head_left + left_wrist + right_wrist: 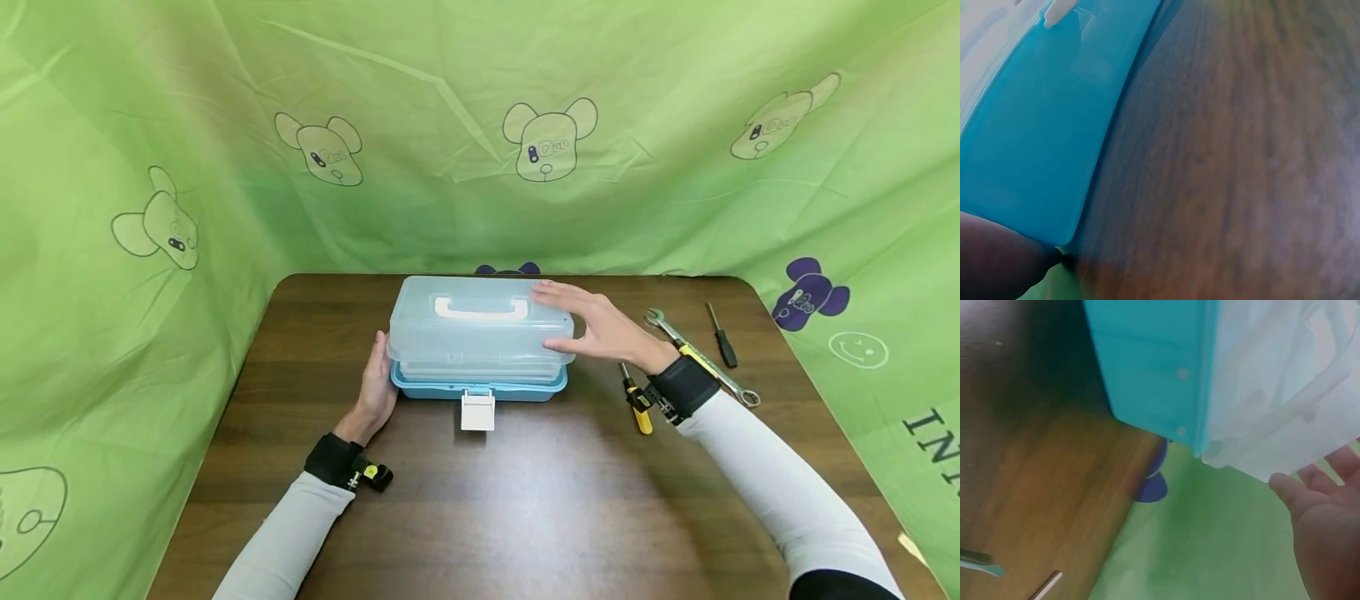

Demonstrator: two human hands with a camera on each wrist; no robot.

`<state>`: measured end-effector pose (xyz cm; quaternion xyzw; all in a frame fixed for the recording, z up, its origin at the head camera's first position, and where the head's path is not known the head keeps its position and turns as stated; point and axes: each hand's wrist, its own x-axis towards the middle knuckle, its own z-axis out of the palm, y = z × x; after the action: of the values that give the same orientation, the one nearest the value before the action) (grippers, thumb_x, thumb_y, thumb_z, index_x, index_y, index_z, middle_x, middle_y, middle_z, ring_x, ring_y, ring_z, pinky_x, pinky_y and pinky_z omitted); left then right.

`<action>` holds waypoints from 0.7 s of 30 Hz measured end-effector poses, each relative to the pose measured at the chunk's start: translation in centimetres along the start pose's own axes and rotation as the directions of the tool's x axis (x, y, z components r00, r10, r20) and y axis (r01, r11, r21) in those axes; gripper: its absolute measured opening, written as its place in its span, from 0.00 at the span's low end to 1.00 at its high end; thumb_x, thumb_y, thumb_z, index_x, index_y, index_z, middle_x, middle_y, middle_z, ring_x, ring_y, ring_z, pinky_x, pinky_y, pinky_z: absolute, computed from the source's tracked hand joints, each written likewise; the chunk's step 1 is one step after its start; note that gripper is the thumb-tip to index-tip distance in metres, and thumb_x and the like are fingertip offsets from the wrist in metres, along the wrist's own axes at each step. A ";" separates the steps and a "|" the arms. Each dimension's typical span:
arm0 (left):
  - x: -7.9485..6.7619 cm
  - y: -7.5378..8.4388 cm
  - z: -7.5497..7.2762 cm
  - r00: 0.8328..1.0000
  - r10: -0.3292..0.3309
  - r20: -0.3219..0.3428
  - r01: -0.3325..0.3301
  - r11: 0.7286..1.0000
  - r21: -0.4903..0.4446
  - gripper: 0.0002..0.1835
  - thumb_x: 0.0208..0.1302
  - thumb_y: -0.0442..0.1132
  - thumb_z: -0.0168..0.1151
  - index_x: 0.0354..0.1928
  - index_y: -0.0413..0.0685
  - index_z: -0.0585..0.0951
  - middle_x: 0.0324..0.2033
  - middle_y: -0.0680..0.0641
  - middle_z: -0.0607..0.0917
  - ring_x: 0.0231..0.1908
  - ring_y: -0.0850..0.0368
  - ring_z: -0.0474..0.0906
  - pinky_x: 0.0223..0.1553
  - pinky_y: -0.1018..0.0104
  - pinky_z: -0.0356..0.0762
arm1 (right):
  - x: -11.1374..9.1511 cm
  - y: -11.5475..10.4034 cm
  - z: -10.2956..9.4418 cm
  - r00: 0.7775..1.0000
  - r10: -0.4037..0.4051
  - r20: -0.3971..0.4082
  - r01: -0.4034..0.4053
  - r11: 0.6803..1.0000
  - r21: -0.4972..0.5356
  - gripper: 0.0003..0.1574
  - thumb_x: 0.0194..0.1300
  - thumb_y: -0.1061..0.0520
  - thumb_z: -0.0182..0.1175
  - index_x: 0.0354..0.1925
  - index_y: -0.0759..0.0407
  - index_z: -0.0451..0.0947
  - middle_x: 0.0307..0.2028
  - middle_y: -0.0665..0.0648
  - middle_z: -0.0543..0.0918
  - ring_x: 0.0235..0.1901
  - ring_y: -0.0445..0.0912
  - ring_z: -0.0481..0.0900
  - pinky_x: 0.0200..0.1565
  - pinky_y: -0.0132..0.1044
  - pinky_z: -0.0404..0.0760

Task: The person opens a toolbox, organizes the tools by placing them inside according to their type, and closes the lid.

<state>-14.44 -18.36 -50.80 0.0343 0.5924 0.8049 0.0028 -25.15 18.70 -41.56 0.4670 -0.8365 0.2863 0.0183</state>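
Observation:
A toolbox with a blue base [480,390] and a clear lid [480,333] stands near the table's far edge. Its white front latch [477,411] hangs down, and the lid is raised at the front over pale trays. My left hand [375,392] rests against the box's left side, part of its fingers hidden behind it. In the left wrist view, one digit [997,259] lies at the blue corner. My right hand [600,325] holds the lid's right end, thumb toward the front and fingers toward the back. The right wrist view shows its thumb [1285,487] at the lid's edge.
Right of the box, a combination wrench [701,358] and a dark-handled screwdriver [723,342] lie on the brown table [525,508]. A yellow-handled screwdriver [642,417] is partly hidden by the right wrist camera. A green printed cloth [450,200] hangs behind and beside the table.

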 end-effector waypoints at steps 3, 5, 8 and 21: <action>0.1 0.0 0.1 1.000 -0.004 -0.005 0.004 1.000 -0.006 0.37 0.87 0.58 0.22 0.86 0.45 0.42 0.85 0.47 0.46 0.83 0.54 0.38 0.82 0.51 0.33 | 0.5 0.2 -0.6 0.999 0.033 0.007 -0.033 0.999 0.020 0.45 0.68 0.44 0.73 0.77 0.55 0.71 0.77 0.58 0.71 0.77 0.58 0.64 0.74 0.62 0.65; 0.0 0.1 0.1 1.000 -0.022 -0.011 0.022 1.000 -0.005 0.37 0.87 0.59 0.22 0.86 0.46 0.37 0.86 0.49 0.39 0.83 0.56 0.32 0.82 0.53 0.29 | 0.9 0.4 -1.0 0.998 0.058 0.014 -0.058 0.997 0.040 0.43 0.71 0.43 0.70 0.77 0.54 0.71 0.76 0.57 0.71 0.77 0.58 0.65 0.74 0.62 0.64; 0.0 0.0 0.1 0.999 -0.042 -0.029 0.042 0.999 0.000 0.40 0.86 0.62 0.23 0.85 0.46 0.33 0.85 0.50 0.33 0.83 0.57 0.26 0.81 0.55 0.26 | 1.3 0.7 -1.4 0.995 0.094 0.023 -0.096 0.993 0.069 0.41 0.74 0.41 0.66 0.77 0.53 0.71 0.76 0.57 0.72 0.76 0.59 0.66 0.74 0.63 0.64; 0.3 -0.1 0.0 0.999 -0.028 -0.033 0.029 0.999 0.028 0.39 0.87 0.59 0.21 0.84 0.37 0.38 0.85 0.42 0.39 0.84 0.51 0.31 0.82 0.52 0.32 | 3.1 1.3 -2.7 0.968 0.245 0.045 -0.250 0.949 0.192 0.31 0.78 0.44 0.61 0.73 0.49 0.77 0.70 0.58 0.79 0.72 0.57 0.73 0.71 0.60 0.69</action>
<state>-14.71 -18.29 -50.85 0.0127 0.6044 0.7966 0.0042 -28.60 18.16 -38.96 0.3609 -0.8563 0.3624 -0.0724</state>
